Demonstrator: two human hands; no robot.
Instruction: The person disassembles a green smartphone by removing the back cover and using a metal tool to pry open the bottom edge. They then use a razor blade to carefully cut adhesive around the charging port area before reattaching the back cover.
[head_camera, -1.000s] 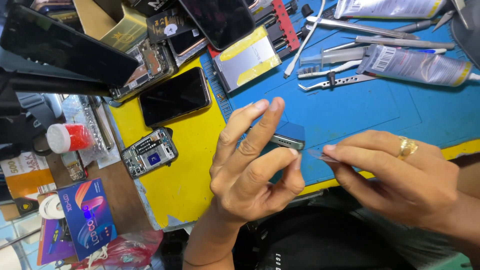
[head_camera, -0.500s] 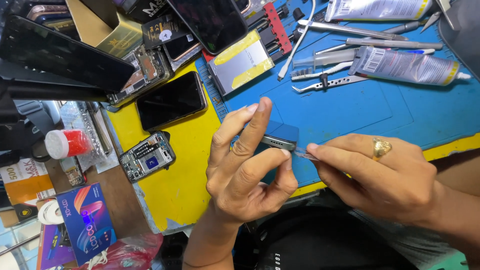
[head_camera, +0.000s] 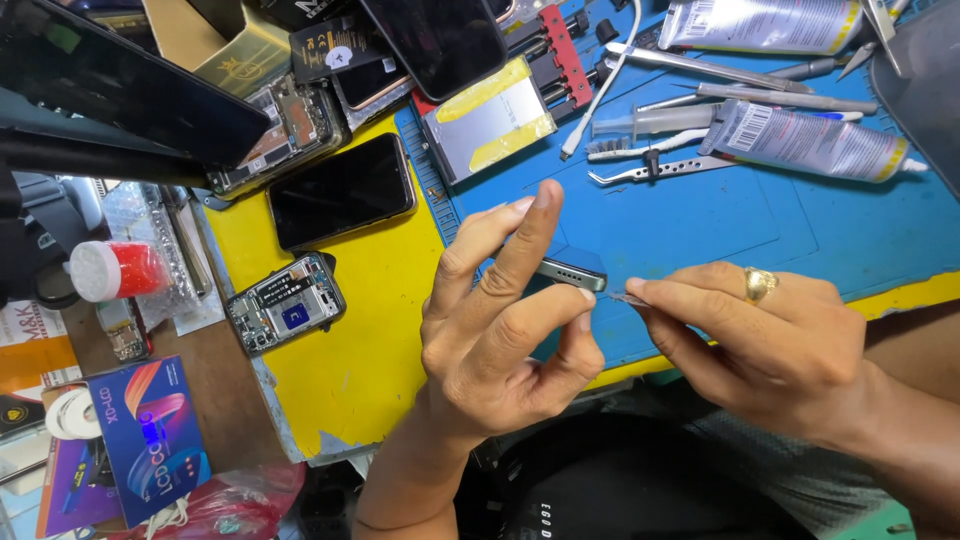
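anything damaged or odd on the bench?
Yes: the yellow mat is torn and chipped along its front edge, showing bare surface. An opened phone lies with its circuitry exposed. The left hand holds a phone edge-on; no damage shows on it.

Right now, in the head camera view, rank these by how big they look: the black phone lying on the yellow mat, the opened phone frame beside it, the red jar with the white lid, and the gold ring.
1. black phone, clearly largest.
2. opened phone frame.
3. red jar, close to the frame, so this order is unsure.
4. gold ring on the right hand, smallest, though nearer the camera.

Matt blue rubber mat (head_camera: 700, 230), glossy metal tweezers (head_camera: 660, 170)
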